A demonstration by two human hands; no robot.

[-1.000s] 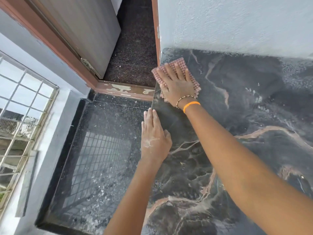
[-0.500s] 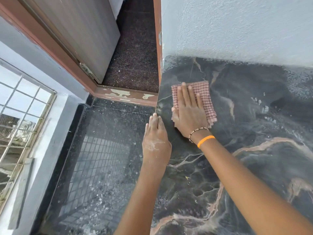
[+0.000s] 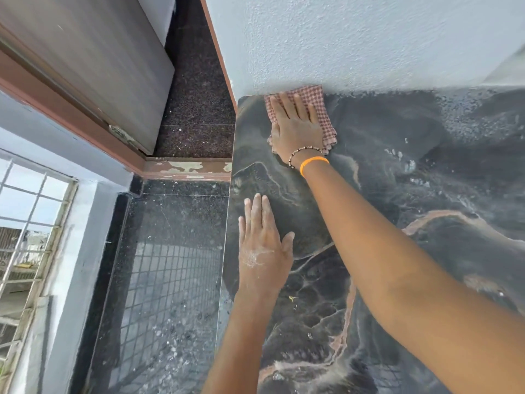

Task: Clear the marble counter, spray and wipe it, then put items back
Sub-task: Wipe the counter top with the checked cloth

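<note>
Landmark: marble counter (image 3: 426,251), dark slab with tan and pale veins, filling the right and centre of view.
Left hand: left hand (image 3: 262,251) lies flat, palm down, on the counter just inside its left edge; fingers straight and close together, thumb out to the side; holds nothing. A whitish powdery smear sits on its back.
Left of counter, low: dark speckled floor (image 3: 159,294), dusty, with a grid reflection on it. Beyond that a window grille (image 3: 25,237) set in a pale frame.
Counter surface, right of the arms: pale specks and smudges scattered on the stone; far-right part looks grainy and dull.
Right arm: reaches diagonally across the counter from the lower right towards its far left corner.
Wrist: orange band (image 3: 314,162) with a beaded bracelet (image 3: 301,152) just beyond it.
Right hand: right hand (image 3: 295,126) spread open, palm pressing down on the cloth, fingers extended toward the wall; not gripping, only pressing.
Cloth: red-and-white checked cloth (image 3: 324,109) lies flat on the counter at its far left corner, far edge touching the wall; it shows past the fingertips and on the right of the hand.
Behind counter: white textured wall (image 3: 355,38) meets the slab's back edge.
Far left of counter: brown door frame (image 3: 181,167) with chipped paint, and a grey door (image 3: 93,58) standing open.
</note>
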